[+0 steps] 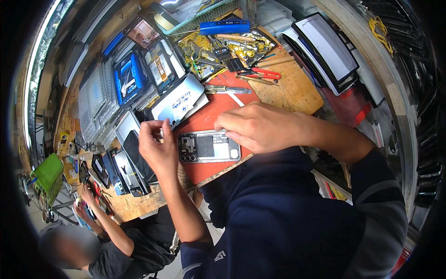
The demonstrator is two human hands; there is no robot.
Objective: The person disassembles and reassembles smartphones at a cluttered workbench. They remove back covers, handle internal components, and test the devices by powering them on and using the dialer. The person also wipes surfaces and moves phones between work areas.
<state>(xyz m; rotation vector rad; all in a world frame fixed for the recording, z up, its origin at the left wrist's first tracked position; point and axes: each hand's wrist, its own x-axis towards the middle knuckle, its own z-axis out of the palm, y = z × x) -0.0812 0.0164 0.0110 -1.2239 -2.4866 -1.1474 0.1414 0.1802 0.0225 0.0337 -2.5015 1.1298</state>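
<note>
A smartphone (204, 148) with its back off and its inner parts showing lies on the red work mat (202, 175). My right hand (260, 126) reaches over its right end, thumb and fingers closed together at the upper edge. What they pinch, if anything, is hidden. Just left of the phone, my left hand (159, 142) is raised with curled fingers drawn together. A small thing may be between them, too small to make out. Above the phone on the mat are a knife-like metal tool (227, 89) and a white strip (237, 99).
Red-handled pliers (266, 73), a blue screwdriver-like tool (224, 27) and tangled yellow wire (197, 46) lie at the back. Left stand a blue phone box (128, 79), a silver panel (179, 103) and several phones. A co-worker (139, 242) works at the lower left.
</note>
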